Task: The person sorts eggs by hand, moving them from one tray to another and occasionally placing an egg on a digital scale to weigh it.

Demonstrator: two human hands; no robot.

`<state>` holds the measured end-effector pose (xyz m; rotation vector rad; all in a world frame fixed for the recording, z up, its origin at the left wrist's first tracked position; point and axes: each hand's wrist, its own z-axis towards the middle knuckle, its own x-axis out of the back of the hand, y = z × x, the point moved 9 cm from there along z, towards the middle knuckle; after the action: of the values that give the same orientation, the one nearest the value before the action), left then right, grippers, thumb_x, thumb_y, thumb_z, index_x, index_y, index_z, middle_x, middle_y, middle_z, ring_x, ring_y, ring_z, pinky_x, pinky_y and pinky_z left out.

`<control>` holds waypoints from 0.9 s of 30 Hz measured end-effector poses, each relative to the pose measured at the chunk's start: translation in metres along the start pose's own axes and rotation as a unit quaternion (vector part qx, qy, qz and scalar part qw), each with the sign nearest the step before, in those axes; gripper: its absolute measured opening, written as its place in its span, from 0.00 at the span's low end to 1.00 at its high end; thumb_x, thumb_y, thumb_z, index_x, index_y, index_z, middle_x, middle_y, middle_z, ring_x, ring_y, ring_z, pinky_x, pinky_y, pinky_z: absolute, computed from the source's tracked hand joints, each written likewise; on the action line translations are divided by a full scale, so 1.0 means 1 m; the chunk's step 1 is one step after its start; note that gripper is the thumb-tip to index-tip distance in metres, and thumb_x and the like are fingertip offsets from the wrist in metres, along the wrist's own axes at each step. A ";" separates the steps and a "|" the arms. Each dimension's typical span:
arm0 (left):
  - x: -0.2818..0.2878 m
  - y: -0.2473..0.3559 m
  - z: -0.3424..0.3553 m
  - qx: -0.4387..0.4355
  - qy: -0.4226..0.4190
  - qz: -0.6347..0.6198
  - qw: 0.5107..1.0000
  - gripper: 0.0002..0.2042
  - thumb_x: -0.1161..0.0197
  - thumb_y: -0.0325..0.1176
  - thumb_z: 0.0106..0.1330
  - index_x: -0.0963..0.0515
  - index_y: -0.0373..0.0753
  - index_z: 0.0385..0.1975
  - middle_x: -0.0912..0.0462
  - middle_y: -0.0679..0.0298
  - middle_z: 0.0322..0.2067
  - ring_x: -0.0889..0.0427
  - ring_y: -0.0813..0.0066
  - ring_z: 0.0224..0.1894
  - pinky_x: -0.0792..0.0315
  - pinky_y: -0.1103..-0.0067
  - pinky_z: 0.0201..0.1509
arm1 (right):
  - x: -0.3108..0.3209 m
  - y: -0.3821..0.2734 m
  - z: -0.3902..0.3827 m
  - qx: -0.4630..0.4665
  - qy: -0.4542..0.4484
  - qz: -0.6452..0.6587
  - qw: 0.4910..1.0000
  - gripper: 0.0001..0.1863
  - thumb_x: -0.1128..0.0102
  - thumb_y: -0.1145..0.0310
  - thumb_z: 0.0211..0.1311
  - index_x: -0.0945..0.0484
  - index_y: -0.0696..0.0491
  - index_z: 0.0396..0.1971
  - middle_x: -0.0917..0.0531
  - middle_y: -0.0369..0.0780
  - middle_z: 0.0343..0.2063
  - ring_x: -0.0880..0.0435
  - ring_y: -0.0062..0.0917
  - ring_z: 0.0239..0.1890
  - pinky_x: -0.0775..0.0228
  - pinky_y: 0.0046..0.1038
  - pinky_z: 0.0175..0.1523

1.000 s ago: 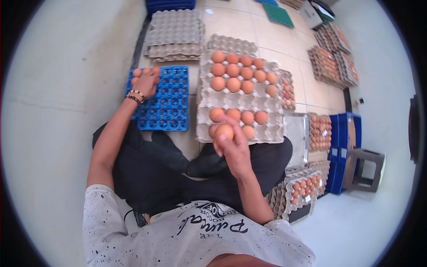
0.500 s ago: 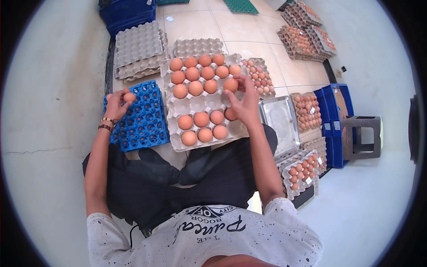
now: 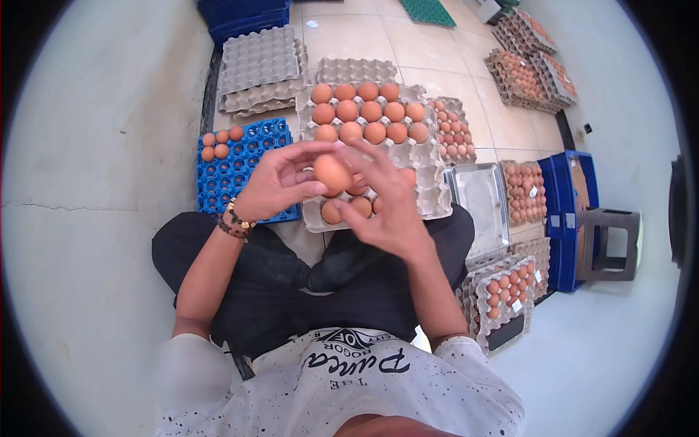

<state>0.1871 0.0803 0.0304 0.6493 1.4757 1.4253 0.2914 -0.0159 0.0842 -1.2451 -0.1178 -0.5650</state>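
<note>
A brown egg (image 3: 333,173) sits in the fingers of my left hand (image 3: 280,178), held above the near half of a grey pulp egg tray (image 3: 429,154). Close on its right, my right hand (image 3: 389,207) has its thumb and fingers spread apart, the fingers slightly blurred. I see nothing gripped in it. Rows of brown eggs (image 3: 371,111) fill the far part of the grey tray, and more lie partly hidden beneath my hands. On the left, a blue plastic egg tray (image 3: 244,169) carries several eggs (image 3: 221,151) in its far left corner.
Stacked grey trays (image 3: 260,62) stand behind the blue tray. To the right are a metal pan (image 3: 477,204), egg-filled trays (image 3: 524,191), blue crates (image 3: 561,240) and a grey stool (image 3: 611,244). More egg stacks (image 3: 518,76) sit at the far right by the wall.
My left hand has left the blue tray and come over the grey tray with an egg in it. My right hand has moved nearer and left, meeting it. The view has shifted slightly.
</note>
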 end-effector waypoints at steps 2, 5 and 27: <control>-0.015 0.000 0.006 0.020 0.008 0.002 1.000 0.28 0.32 0.20 0.59 0.33 0.33 0.60 0.24 0.56 0.55 0.25 0.71 0.60 0.26 0.73 0.62 | -0.001 0.007 -0.009 0.024 0.001 -0.051 0.998 0.24 0.35 0.76 0.52 0.24 0.56 0.52 0.20 0.47 0.51 0.17 0.37 0.46 0.25 0.33 0.50; -0.007 -0.017 0.001 0.080 0.072 0.084 0.991 0.23 0.32 0.24 0.60 0.30 0.36 0.55 0.18 0.60 0.46 0.17 0.71 0.49 0.23 0.75 0.56 | 0.016 0.021 -0.023 0.047 0.047 -0.089 0.994 0.21 0.34 0.75 0.54 0.24 0.58 0.50 0.18 0.47 0.46 0.16 0.36 0.47 0.26 0.35 0.53; 0.318 -0.121 -0.122 0.133 0.510 0.622 0.579 0.26 0.27 0.52 0.48 0.17 0.45 0.44 0.16 0.59 0.42 0.19 0.54 0.46 0.27 0.63 0.53 | 0.275 0.367 -0.272 -0.374 0.321 -0.424 0.760 0.21 0.36 0.65 0.54 0.27 0.56 0.47 0.17 0.52 0.37 0.17 0.47 0.40 0.27 0.42 0.48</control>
<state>-0.0227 0.2818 -0.1849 1.3183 2.2526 3.0727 0.6394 -0.2846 -0.2165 -1.6600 0.1645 -1.9598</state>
